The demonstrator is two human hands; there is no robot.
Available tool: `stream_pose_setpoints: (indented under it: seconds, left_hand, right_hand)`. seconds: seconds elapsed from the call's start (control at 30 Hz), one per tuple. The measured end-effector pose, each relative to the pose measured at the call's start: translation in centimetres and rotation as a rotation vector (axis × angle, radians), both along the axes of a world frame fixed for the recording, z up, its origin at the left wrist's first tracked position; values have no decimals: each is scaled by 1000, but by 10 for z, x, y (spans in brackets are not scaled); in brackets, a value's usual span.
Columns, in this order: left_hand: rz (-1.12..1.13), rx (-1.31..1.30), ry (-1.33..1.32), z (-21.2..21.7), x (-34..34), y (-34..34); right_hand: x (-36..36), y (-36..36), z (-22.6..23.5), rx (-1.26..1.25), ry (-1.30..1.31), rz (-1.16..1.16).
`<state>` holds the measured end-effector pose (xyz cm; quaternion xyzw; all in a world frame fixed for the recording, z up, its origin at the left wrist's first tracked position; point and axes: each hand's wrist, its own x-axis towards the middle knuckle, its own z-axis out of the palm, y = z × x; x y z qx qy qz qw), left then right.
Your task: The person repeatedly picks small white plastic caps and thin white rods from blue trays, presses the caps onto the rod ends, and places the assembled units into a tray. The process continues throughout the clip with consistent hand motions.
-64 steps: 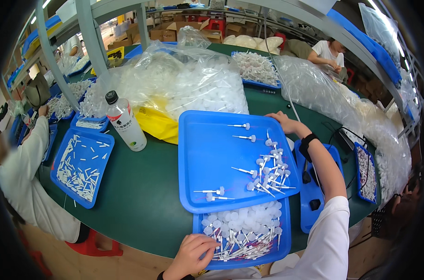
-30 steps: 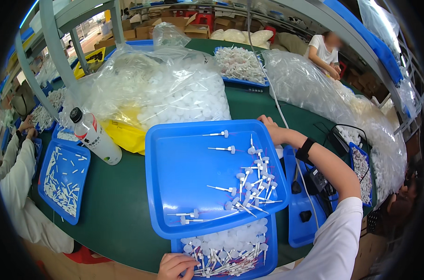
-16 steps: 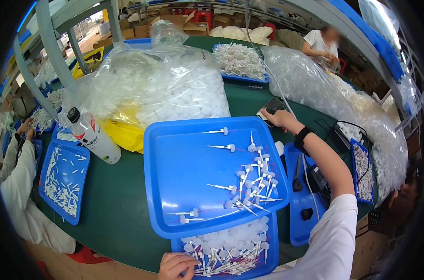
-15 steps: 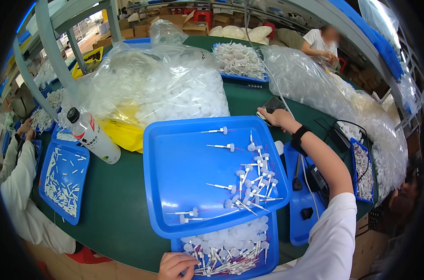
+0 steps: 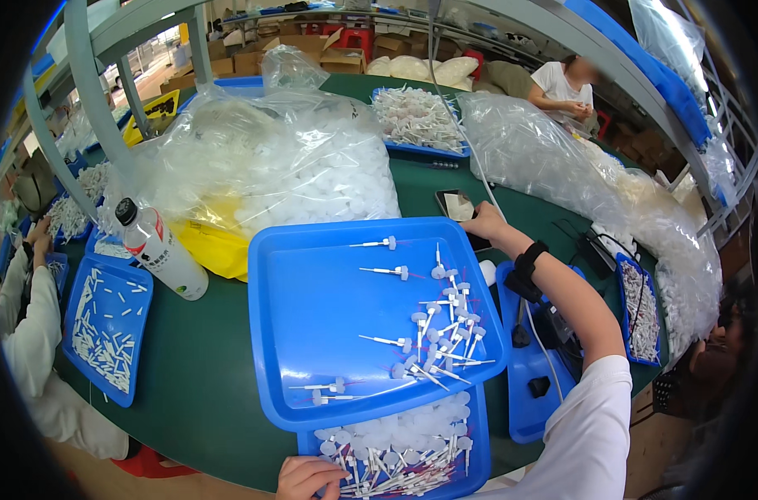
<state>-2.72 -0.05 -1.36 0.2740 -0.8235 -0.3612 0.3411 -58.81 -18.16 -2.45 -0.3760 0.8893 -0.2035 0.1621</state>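
My right hand [image 5: 487, 225] reaches past the upper blue tray [image 5: 312, 292], its fingers closed at the near edge of a dark smartphone [image 5: 450, 197]. A pale patch shows on the phone; I cannot tell whether it is screen or paper. Thin white sticks with round translucent caps and pink threads [image 5: 450, 333] lie in that tray, mostly at its right. Its near edge overlaps a lower blue tray [image 5: 479, 450] of loose translucent discs [image 5: 404, 425] and white sticks [image 5: 395, 475]. My left hand [image 5: 310, 477] is curled at the lower tray's left edge; what its fingers hold is hidden.
A white bottle [image 5: 166, 254] stands left, beside a blue tray of white tubes [image 5: 104, 333]. A big clear bag of white pieces [image 5: 312, 167] lies behind. Right are a cable-strewn blue tray [image 5: 525, 417] and another bag [image 5: 545, 150]. Co-workers sit left and far right.
The view has shifted slightly. My right hand has drawn back a little at the phone, and the pale patch on it shows more. My left hand stays at the lower tray.
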Motion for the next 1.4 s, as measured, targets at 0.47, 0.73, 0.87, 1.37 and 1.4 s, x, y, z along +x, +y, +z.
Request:
stream_pose_setpoints:
  seconds: [0.47, 0.73, 0.87, 1.37, 1.4]
  left_hand:
    - [6, 16, 4, 1, -1, -2]
    - [0, 7, -17, -1, 1, -2]
    - [-4, 3, 7, -1, 0, -3]
    - [-31, 3, 37, 1, 1, -3]
    - [-33, 2, 39, 1, 1, -3]
  right_hand:
    - [-31, -8, 19, 23, -574, -100]
    - [-53, -9, 16, 64, -708, -43]
    - [-47, -7, 23, 92, -621, -18]
    - [45, 28, 84, 88, -48, 187]
    - [65, 36, 98, 91, 84, 293]
